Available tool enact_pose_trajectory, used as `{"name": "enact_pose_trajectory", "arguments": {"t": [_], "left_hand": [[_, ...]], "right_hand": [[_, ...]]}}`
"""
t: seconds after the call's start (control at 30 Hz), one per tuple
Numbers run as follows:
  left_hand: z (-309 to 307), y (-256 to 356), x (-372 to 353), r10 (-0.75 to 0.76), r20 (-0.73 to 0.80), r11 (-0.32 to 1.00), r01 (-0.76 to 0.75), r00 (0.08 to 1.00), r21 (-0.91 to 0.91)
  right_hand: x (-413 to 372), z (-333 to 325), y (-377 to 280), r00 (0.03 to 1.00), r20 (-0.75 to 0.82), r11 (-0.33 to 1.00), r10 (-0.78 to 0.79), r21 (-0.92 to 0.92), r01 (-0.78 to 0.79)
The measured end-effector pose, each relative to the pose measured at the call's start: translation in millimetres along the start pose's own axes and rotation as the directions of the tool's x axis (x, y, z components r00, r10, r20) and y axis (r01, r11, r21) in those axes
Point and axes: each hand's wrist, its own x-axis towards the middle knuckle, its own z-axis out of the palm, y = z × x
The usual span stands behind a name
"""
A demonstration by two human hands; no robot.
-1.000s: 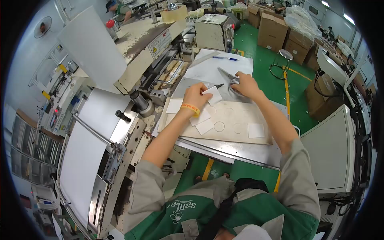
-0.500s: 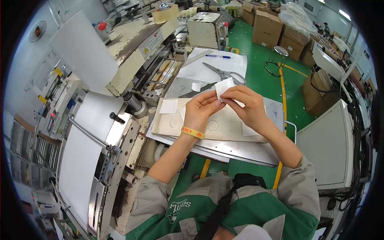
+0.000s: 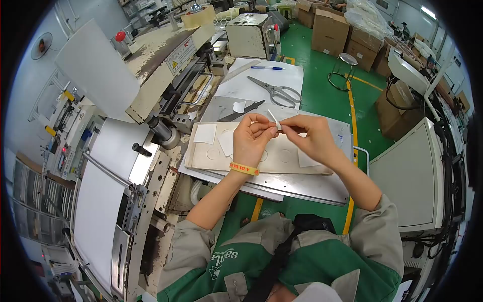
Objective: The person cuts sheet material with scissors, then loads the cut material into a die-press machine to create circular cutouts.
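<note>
A small white piece of paper or film is pinched between the fingertips of both hands and seen nearly edge-on. My left hand, with a yellow wristband, grips its lower left side. On the other side, my right hand closes thumb and fingers on the same piece. Beneath them lies a cream board with round outlines. White square pieces rest on the board, one beside my left hand and another under my right hand.
Beyond the board lie scissors, a blue pen, a dark flat strip-like tool and a white scrap. A worn machine with rollers stands left. A stool and cardboard boxes are at back right.
The white piece has turned from showing its broad face to nearly edge-on. Both hands keep their pinch on it, and the view has shifted slightly.
</note>
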Motion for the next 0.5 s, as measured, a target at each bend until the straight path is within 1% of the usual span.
{"name": "enact_pose_trajectory", "arguments": {"t": [0.03,0.07,0.1,0.17,0.23,0.27,0.37,0.4,0.5], "left_hand": [[-0.8,0.1,0.0,-0.009,-0.004,1.0,0.009,1.0,0.004],[-1.4,0.1,0.6,-0.026,0.0,1.0,0.026,1.0,-0.012],[-2.9,-1.0,1.2,-0.034,0.0,0.999,0.034,0.999,-0.018],[-5.1,-2.6,2.9,-0.066,-0.005,0.998,0.066,0.998,-0.015],[-4.5,-3.3,2.6,-0.082,-0.012,0.996,0.082,0.997,-0.031],[-5.5,-4.5,2.9,-0.104,-0.005,0.994,0.104,0.995,-0.033],[-8.1,-7.6,2.6,-0.072,0.034,0.995,0.074,0.997,-0.068],[-11.3,-8.3,2.1,-0.058,0.032,0.997,0.06,0.998,-0.053],[-20.9,-4.4,-1.6,-0.073,0.02,0.995,0.071,0.997,0.074]], "right_hand": [[1.6,-2.5,2.9,0.997,0.036,0.995,0.072,0.07,-0.075],[3.7,-5.6,5.6,0.986,0.081,0.985,0.143,0.085,-0.15],[3.9,-6.8,6.4,0.981,0.107,0.975,0.164,0.132,-0.178],[4.1,-5.3,4.0,0.993,0.089,0.983,0.071,0.161,-0.085],[5.5,-6.8,0.6,0.995,0.085,0.994,0.06,0.09,-0.067],[6.0,-5.9,8.7,0.995,0.077,0.996,0.06,0.067,-0.066],[11.5,-6.8,21.6,0.983,0.049,0.972,0.177,0.147,-0.183],[13.2,-6.4,31.3,0.981,0.0,0.96,0.194,0.205,-0.19],[16.4,-10.7,53.5,0.952,-0.09,0.926,0.292,0.277,-0.258]]}}
